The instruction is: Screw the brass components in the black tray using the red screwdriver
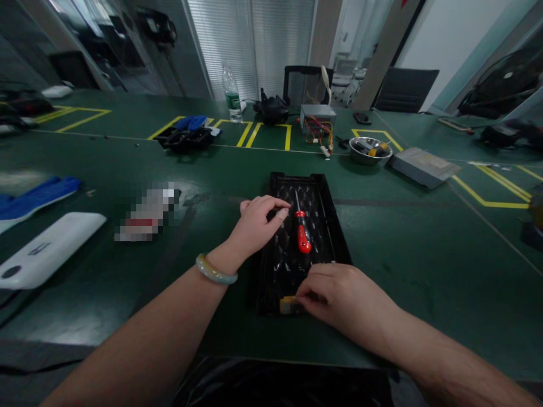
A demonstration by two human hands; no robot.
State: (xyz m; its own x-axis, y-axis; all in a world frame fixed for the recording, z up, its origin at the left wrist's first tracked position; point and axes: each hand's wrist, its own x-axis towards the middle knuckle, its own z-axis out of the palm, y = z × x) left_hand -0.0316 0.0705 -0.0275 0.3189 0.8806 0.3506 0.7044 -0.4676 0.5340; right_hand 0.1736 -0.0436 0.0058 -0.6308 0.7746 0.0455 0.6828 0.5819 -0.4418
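A black tray (335, 232) with a quilted-looking floor lies in front of me on the green table. My left hand (257, 226) is over its left wall, thumb and forefinger tips brought close together inside; whatever lies between them is too small to make out. Beside those tips, a screwdriver (302, 232) with a red handle rests in the tray, its shaft pointing away from me. At the near end, my right hand (335, 291) pinches the right end of a small yellow piece (288, 305). Its other fingers are curled under and partly hidden.
To the left are a white device (51, 249), a blue glove (38, 198) and a blurred-out item (148, 215). Farther back stand a plastic bottle (231, 96), a metal box with coloured wires (318, 117), a steel bowl (369, 154) and a flat grey box (424, 167).
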